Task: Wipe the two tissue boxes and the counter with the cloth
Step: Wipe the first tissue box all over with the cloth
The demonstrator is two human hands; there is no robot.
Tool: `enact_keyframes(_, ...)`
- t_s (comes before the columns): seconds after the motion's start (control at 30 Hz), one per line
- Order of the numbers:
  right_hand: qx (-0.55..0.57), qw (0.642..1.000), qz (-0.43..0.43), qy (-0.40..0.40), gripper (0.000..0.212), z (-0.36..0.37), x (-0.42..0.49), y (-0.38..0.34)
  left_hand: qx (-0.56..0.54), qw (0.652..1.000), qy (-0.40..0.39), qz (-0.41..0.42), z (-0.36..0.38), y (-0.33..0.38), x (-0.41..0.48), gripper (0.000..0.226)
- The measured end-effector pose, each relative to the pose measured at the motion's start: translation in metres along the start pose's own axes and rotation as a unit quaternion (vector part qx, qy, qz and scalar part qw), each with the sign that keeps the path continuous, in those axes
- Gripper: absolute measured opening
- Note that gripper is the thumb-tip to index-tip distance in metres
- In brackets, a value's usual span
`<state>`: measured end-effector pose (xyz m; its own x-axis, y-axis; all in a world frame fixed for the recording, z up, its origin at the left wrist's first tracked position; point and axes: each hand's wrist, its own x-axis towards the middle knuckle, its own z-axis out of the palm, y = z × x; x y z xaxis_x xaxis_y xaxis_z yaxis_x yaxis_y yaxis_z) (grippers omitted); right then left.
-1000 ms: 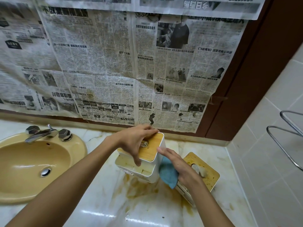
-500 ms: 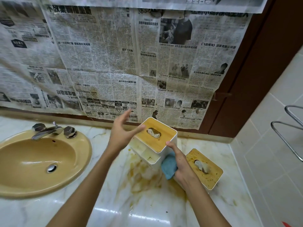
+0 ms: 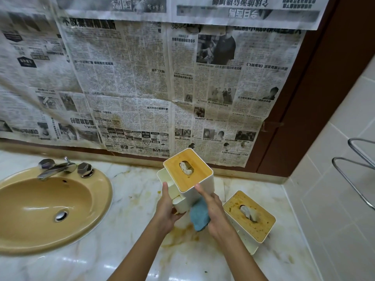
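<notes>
**A:** Where is the box now?

**B:** I go from the left. The tan oval sink [image 3: 101, 199] with its chrome tap [image 3: 57, 169] is not involved. Next is the left hand [image 3: 167, 209]. It grips the lower left side of the white tissue box with a bamboo lid [image 3: 188, 169], with the thumb lying up along the wall. The box is held up above the white marble counter [image 3: 121, 250] and tilted, so the lid faces us.

**A:** And the cloth?

**B:** The small blue cloth [image 3: 199, 218] is in the right hand [image 3: 215, 211], which clasps it against the lower right of the same box. So the cloth lies below the lid. I think the next stroke must go upward or around that wall.

**A:** The other one?

**B:** The second white box with a stained bamboo lid [image 3: 249, 218] stands on the counter just beside the right wrist. Its long side runs from far-left to near-right, and the right hand is the nearer one. Brown stains spread on the marble below both hands.

**A:** What can you not see?

**B:** The fingers behind the box, its underside, and how much of the cloth really touches. The chrome rail [image 3: 353, 179] on the right wall is cut off.
</notes>
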<state>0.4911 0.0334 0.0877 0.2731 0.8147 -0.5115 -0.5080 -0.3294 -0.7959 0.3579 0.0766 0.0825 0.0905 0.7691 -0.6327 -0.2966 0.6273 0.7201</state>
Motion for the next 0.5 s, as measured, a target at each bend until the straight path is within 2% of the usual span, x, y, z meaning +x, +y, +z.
enact_keyframes(0.07, -0.058, 0.998, 0.011, 0.0, 0.055, -0.013, -0.005, -0.004, 0.019, 0.999, 0.024, 0.02, -0.005, 0.004, 0.004, 0.055)
enact_keyframes(0.13, -0.128, 0.989, 0.008, 0.069, 0.052, -0.026, -0.012, -0.008, 0.045, 0.996, 0.055, 0.045, -0.011, 0.009, 0.009, 0.053)
enact_keyframes(0.2, -0.206, 0.964, -0.077, 0.149, 0.039, -0.031, -0.019, -0.016, 0.069, 0.992, 0.086, 0.069, -0.015, 0.012, 0.01, 0.049)
enact_keyframes(0.27, -0.297, 0.91, -0.228, 0.178, 0.02, -0.027, -0.023, -0.025, 0.09, 0.987, 0.1, 0.086, -0.02, 0.008, 0.017, 0.051)
enact_keyframes(0.3, -0.33, 0.879, -0.3, 0.166, 0.017, -0.023, -0.022, -0.031, 0.103, 0.985, 0.102, 0.095, -0.022, 0.006, 0.019, 0.063)
enact_keyframes(0.37, -0.392, 0.829, -0.382, 0.117, 0.02, -0.009, -0.019, -0.038, 0.128, 0.981, 0.108, 0.1, -0.024, -0.003, 0.027, 0.093)
enact_keyframes(0.43, -0.469, 0.784, -0.403, 0.052, 0.023, 0.003, -0.013, -0.036, 0.152, 0.976, 0.109, 0.111, -0.019, -0.004, 0.024, 0.096)
enact_keyframes(0.5, -0.534, 0.738, -0.413, -0.002, 0.027, 0.011, -0.01, -0.026, 0.163, 0.975, 0.101, 0.114, -0.016, -0.002, 0.022, 0.084)
